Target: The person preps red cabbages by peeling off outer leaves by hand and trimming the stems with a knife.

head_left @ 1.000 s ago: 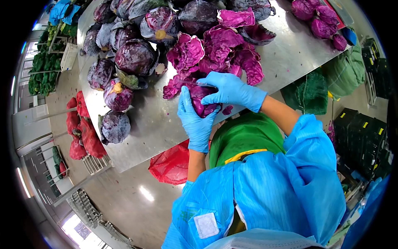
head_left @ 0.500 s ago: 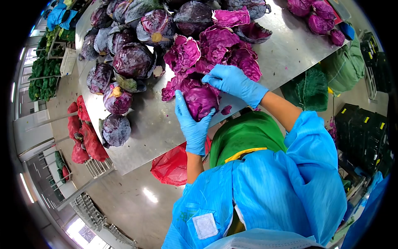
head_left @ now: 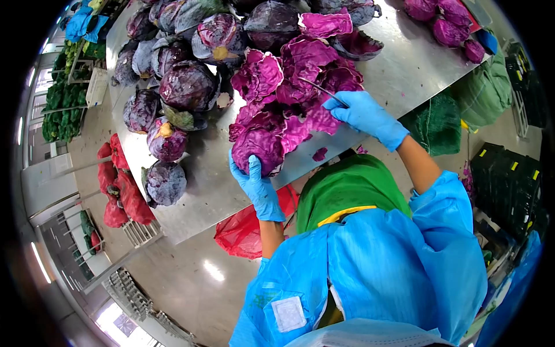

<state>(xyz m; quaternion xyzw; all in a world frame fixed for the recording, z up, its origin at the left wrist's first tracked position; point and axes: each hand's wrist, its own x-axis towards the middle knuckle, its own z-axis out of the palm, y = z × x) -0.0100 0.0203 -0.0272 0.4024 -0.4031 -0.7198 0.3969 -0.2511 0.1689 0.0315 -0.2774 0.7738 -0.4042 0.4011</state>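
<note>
My left hand (head_left: 255,188), in a blue glove, is wrapped round the near left side of a peeled red cabbage (head_left: 258,146) close to the table's front edge. In my right hand (head_left: 365,115), also gloved, is a thin, dark knife (head_left: 317,87) pointing up and left over the loose leaves. A peeled leaf (head_left: 319,119) lies spread just below my right fingers; whether they also grip it I cannot tell. Loose purple outer leaves (head_left: 306,58) are heaped beyond the cabbage.
Untrimmed red cabbages (head_left: 188,85) are piled at the left and back of the metal table (head_left: 399,58). Several peeled heads (head_left: 450,33) sit at the far right. A red mesh bag (head_left: 240,231) hangs below the front edge. Black crates (head_left: 506,182) are stacked on the right.
My right hand has moved right, away from the cabbage, and the knife now shows. A leaf now stretches rightward from the cabbage. My left hand and the cabbage have shifted slightly left.
</note>
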